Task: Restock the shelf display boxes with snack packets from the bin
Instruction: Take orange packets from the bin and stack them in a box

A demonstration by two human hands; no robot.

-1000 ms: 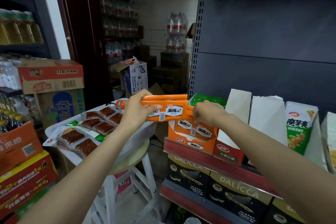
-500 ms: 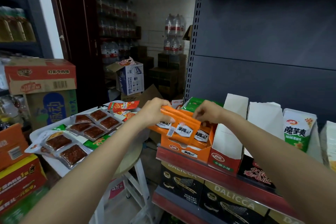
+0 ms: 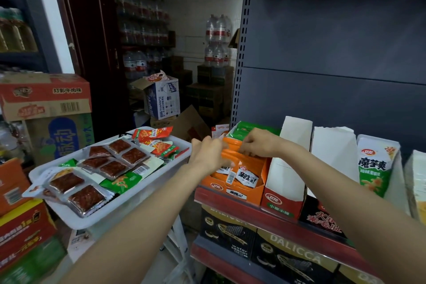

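The orange snack packets (image 3: 232,153) lie tilted across the open top of the orange display box (image 3: 239,188) on the red shelf edge (image 3: 272,214), their lower ends already inside it among more packets. The left hand (image 3: 208,153) grips their left end with curled fingers, and the right hand (image 3: 258,144) pinches their upper right edge from above, fingers bent down. Both forearms reach forward and converge over the box. Left of it, the white bin (image 3: 129,200) holds brown, red and green packets.
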